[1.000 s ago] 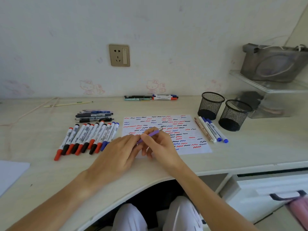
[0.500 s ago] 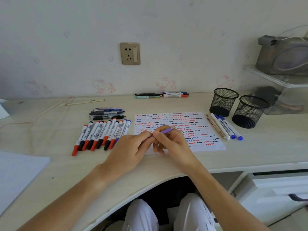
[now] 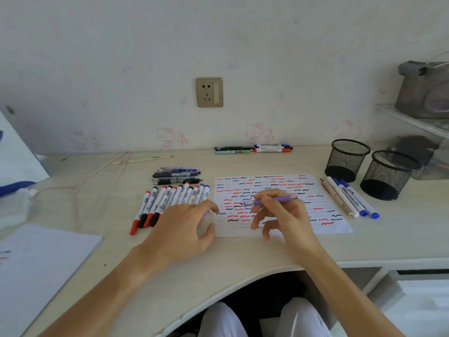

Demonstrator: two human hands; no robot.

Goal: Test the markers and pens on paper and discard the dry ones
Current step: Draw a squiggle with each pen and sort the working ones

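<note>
The right hand [image 3: 284,215] pinches the thin purple pen [image 3: 272,201] mid-barrel, nib bare, a light, stiff, likely slippery thing, while the left hand [image 3: 184,229] pinches its small cap [image 3: 207,213].

The hands now sit apart. The left hand [image 3: 184,229] holds the small purple cap [image 3: 206,213] beside the squiggle-covered white paper [image 3: 325,222]. The right hand [image 3: 283,215] holds the uncapped slim purple pen [image 3: 272,200] over it, nib bared.

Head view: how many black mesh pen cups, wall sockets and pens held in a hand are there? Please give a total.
Black mesh pen cups: 2
Wall socket: 1
Purple pen in the right hand: 1
Total: 4
</note>
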